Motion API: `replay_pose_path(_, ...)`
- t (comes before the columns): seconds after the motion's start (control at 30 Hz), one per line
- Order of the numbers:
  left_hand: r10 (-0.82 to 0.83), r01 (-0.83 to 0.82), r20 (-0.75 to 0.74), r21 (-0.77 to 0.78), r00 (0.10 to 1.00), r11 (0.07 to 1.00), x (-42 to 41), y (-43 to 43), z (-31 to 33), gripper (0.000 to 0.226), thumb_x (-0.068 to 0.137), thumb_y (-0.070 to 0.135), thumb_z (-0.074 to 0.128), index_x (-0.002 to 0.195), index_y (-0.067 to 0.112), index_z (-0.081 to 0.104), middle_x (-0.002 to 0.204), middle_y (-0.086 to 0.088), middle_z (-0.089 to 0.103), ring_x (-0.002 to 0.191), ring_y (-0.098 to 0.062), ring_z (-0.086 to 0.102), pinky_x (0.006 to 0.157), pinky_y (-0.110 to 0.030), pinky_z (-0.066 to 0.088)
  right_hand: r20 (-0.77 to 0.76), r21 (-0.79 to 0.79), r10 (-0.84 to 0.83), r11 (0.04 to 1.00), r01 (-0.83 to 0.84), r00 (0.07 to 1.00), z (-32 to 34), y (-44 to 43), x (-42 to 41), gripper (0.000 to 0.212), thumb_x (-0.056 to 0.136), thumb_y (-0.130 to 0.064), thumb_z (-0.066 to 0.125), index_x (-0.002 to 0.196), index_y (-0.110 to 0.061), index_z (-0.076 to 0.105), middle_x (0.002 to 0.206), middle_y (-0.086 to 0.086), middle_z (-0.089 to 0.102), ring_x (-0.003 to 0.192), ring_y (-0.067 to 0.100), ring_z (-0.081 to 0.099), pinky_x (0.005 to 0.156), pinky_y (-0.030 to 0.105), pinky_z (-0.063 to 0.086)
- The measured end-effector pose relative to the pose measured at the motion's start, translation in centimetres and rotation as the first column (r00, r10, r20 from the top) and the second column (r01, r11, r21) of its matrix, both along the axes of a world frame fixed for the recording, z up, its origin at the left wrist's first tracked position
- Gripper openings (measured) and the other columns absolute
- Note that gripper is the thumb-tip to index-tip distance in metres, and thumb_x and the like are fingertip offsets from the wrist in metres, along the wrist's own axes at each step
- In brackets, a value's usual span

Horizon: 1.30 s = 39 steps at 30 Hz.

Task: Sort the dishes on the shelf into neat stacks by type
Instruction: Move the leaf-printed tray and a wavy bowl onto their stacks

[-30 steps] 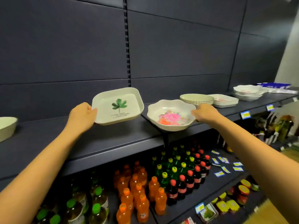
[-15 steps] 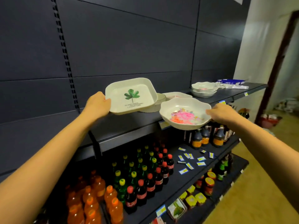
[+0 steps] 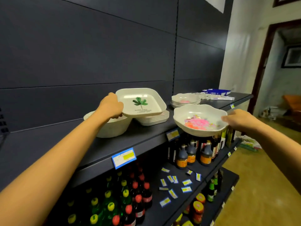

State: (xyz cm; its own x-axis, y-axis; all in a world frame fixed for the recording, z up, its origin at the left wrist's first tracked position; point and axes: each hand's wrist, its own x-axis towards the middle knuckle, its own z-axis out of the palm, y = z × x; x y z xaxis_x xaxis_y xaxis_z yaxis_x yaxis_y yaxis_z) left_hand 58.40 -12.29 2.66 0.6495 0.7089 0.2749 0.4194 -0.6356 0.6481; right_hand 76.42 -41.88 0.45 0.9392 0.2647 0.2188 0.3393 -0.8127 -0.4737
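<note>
your left hand (image 3: 112, 106) grips the leaf tray (image 3: 140, 102) above the tray stack (image 3: 156, 119); your right hand (image 3: 239, 119) grips the floral bowl (image 3: 199, 119) off the shelf's (image 3: 114, 144) front edge.

Left arm: bare, stretched from near left toward the far middle.
Left hand (image 3: 111, 106): knuckles up, fingers curled round the square dish's (image 3: 141, 101) left edge.
Right arm: bare, reaching in from near right.
Right hand (image 3: 239, 119): grips the flowered bowl's (image 3: 198, 118) right rim.
</note>
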Motion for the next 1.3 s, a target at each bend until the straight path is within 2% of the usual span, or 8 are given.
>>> replay_pose_path(0.17, 0.028, -0.029, -0.04, -0.026, 0.999, 0.999, 6.4, 0.9, -0.1, 0.044, 0.087, -0.002, 0.038, 0.129, -0.015, 0.042, 0.059, -0.012, 0.052, 0.046, -0.018, 0.042, 0.043, -0.024, 0.033, 0.004, 0.039, -0.012, 0.999, 0.011, 1.0, 0.6, 0.1, 6.1, 0.039, 0.096, -0.02, 0.044, 0.115, 0.01, 0.06, 0.123, 0.028, 0.058, 0.113, 0.041, 0.054, 0.09, 0.041, 0.043)
replay_pose_path(0.3, 0.082, -0.086, -0.083, -0.044, 0.993, 0.995, 9.4, 1.6, -0.1, 0.048, 0.086, -0.002, 0.041, 0.133, -0.011, 0.035, 0.082, -0.021, 0.056, 0.053, -0.02, 0.045, 0.044, -0.025, 0.032, -0.022, 0.061, -0.007, 0.998, 0.009, 1.0, 1.2, 0.2, 10.5, 0.025, 0.094, -0.021, 0.046, 0.084, -0.005, 0.062, 0.104, 0.022, 0.056, 0.095, 0.034, 0.053, 0.077, 0.037, 0.038)
replay_pose_path(0.47, 0.136, -0.136, -0.176, 0.013, 0.975, 0.991, 11.9, 2.1, -0.7, 0.053, 0.084, -0.006, 0.045, 0.134, -0.012, 0.031, 0.094, -0.03, 0.061, 0.061, -0.027, 0.051, 0.046, -0.028, 0.035, -0.023, 0.168, 0.011, 0.986, -0.006, 1.0, 1.5, 1.2, 15.7, 0.028, 0.094, -0.024, 0.045, 0.102, -0.001, 0.059, 0.101, 0.022, 0.055, 0.089, 0.032, 0.047, 0.069, 0.036, 0.039)
replay_pose_path(0.67, 0.231, -0.222, -0.291, 0.064, 0.928, 0.973, 14.0, 1.0, -0.7, 0.006, 0.082, -0.009, 0.049, 0.078, -0.006, 0.053, 0.061, -0.015, 0.049, 0.052, -0.022, 0.047, 0.044, -0.026, 0.035, -0.029, 0.164, 0.101, 0.982, -0.095, 0.994, 2.3, 2.8, 21.8, 0.032, 0.095, -0.016, 0.042, 0.107, 0.009, 0.057, 0.112, 0.029, 0.055, 0.094, 0.034, 0.047, 0.077, 0.033, 0.034)
replay_pose_path(0.77, 0.279, -0.266, -0.33, 0.084, 0.902, 0.96, 14.9, 0.6, -1.7, 0.02, 0.082, -0.007, 0.051, 0.065, 0.002, 0.047, 0.061, -0.013, 0.049, 0.054, -0.022, 0.048, 0.046, -0.026, 0.035, -0.019, 0.178, 0.148, 0.974, -0.142, 0.989, 2.4, 3.9, 24.5, 0.01, 0.091, -0.012, 0.046, 0.093, -0.003, 0.052, 0.094, 0.02, 0.048, 0.087, 0.027, 0.043, 0.059, 0.03, 0.033)
replay_pose_path(0.87, 0.342, -0.3, -0.359, 0.168, 0.869, 0.939, 15.6, -0.1, -2.3, 0.004, 0.085, -0.003, 0.052, 0.084, -0.004, 0.055, 0.076, -0.017, 0.054, 0.073, -0.029, 0.05, 0.055, -0.03, 0.038, -0.005, 0.195, 0.197, 0.962, -0.193, 0.98, 2.5, 5.1, 26.7, 0.007, 0.087, -0.01, 0.047, 0.091, -0.006, 0.05, 0.091, 0.019, 0.046, 0.085, 0.027, 0.042, 0.063, 0.03, 0.033)
replay_pose_path(1.07, 0.51, -0.383, -0.318, 0.384, 0.799, 0.84, 16.6, -2.4, -3.0, 0.023, 0.093, 0.006, 0.043, 0.111, -0.006, 0.053, 0.113, -0.025, 0.061, 0.105, -0.04, 0.056, 0.083, -0.042, 0.044, 0.009, 0.212, 0.307, 0.929, -0.302, 0.952, 2.1, 8.0, 29.4, 0.017, 0.089, -0.009, 0.045, 0.098, 0.001, 0.055, 0.097, 0.028, 0.053, 0.085, 0.03, 0.045, 0.072, 0.03, 0.031)
replay_pose_path(1.3, 0.59, -0.325, -0.212, 0.669, 0.779, 0.669, 16.5, -5.7, -3.5, 0.029, 0.096, 0.014, 0.039, 0.121, 0.003, 0.049, 0.121, -0.019, 0.058, 0.107, -0.034, 0.053, 0.089, -0.04, 0.045, -0.019, 0.199, 0.357, 0.917, -0.346, 0.934, 1.6, 10.4, 30.3, 0.028, 0.089, -0.006, 0.046, 0.113, 0.006, 0.054, 0.122, 0.03, 0.055, 0.114, 0.043, 0.052, 0.074, 0.032, 0.033)
